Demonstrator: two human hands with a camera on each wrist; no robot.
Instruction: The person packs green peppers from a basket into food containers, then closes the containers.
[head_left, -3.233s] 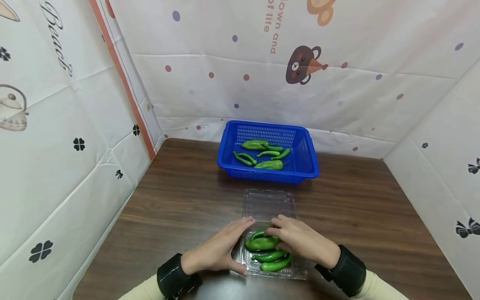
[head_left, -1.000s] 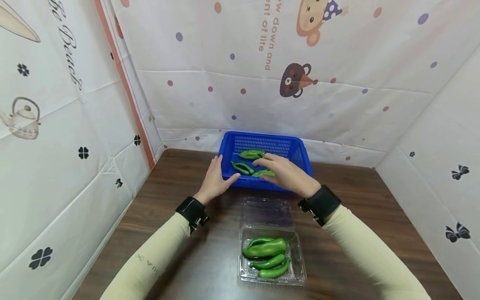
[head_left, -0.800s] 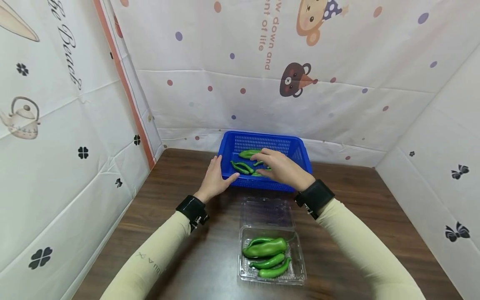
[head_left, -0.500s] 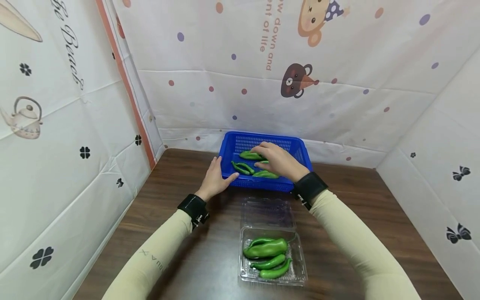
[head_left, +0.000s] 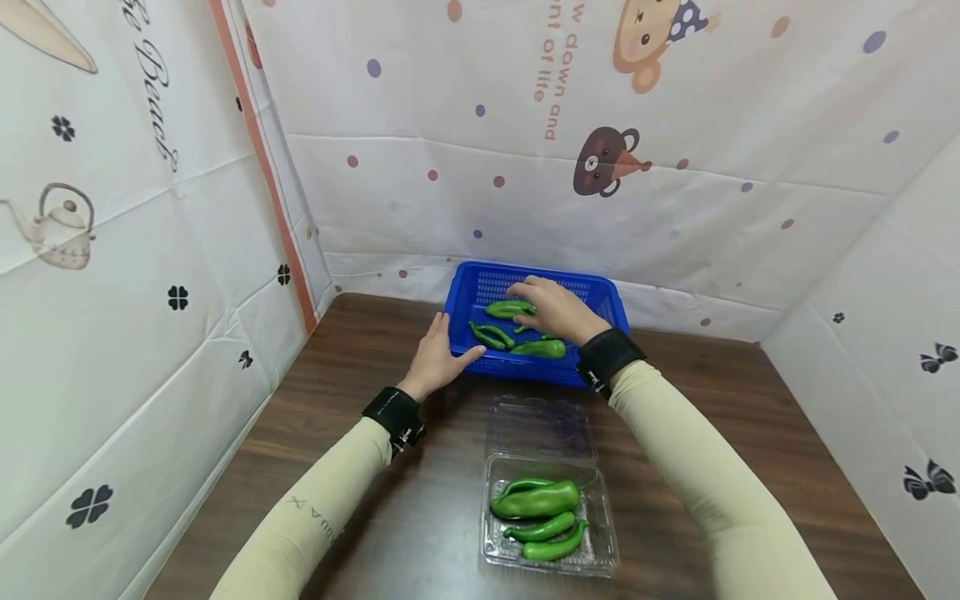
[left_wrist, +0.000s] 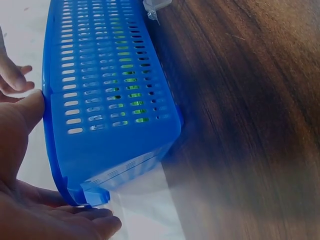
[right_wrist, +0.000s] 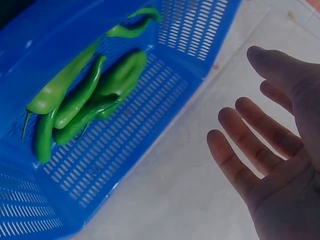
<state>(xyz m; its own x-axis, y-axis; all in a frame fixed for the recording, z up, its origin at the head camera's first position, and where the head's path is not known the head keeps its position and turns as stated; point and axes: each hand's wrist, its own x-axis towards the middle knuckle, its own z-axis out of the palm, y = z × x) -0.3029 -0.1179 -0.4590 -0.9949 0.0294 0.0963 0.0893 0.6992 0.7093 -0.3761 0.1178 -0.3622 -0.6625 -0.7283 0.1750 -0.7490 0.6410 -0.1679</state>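
Note:
A blue slotted basket (head_left: 609,310) (left_wrist: 110,100) (right_wrist: 165,125) stands at the back of the table and holds several green peppers (head_left: 543,348) (right_wrist: 85,105). My left hand (head_left: 438,354) (left_wrist: 30,200) rests against its front-left corner, thumb on the rim, fingers straight along the side. Inside the basket my right hand (head_left: 551,307) (right_wrist: 270,150) hovers over the rear peppers, fingers straight and spread, holding nothing. Its fingertips are near the rearmost pepper (head_left: 510,308). Nearer to me a clear clamshell box (head_left: 600,533) lies open with several green peppers (head_left: 536,500) in it.
The box's clear lid (head_left: 538,425) lies flat between box and basket. Printed cloth walls (head_left: 150,250) close in the dark wooden table (head_left: 360,400) on the left, back and right. Bare wood shows on both sides of the box.
Both hands left the clamshell box and went to the basket. Over the last second my right hand slid from the front peppers toward the rear ones; my left hand stayed at the corner.

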